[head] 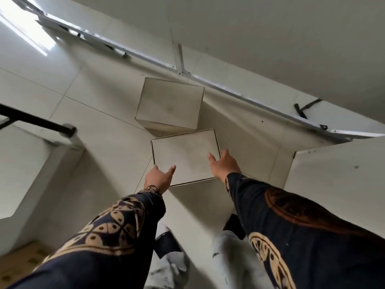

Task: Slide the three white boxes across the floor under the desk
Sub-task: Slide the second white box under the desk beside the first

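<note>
The left hand (159,178) rests at the near left corner of the nearer white box (185,156), thumb spread out along the near edge and the fingers curled down over the corner, so they are mostly hidden. The right hand (224,163) presses on the box's right side, thumb lying on the lid and the fingers wrapped over the right edge; neither hand pinches anything, both lie open against the cardboard. Both arms are stretched forward in dark sleeves (116,232) printed with tan and rust patterns.

The nearer white box sits flat on the pale tiled floor (98,126), its far edge just beside the second white box (170,103), which stands slightly turned and a little farther away; whether the two touch is unclear. Only these two boxes are in view. Beyond the second box runs a white metal rail (145,57) with a white panel (270,49) rising behind it. A black bar (37,122) crosses at the left, and light trouser legs (173,265) show below the arms.
</note>
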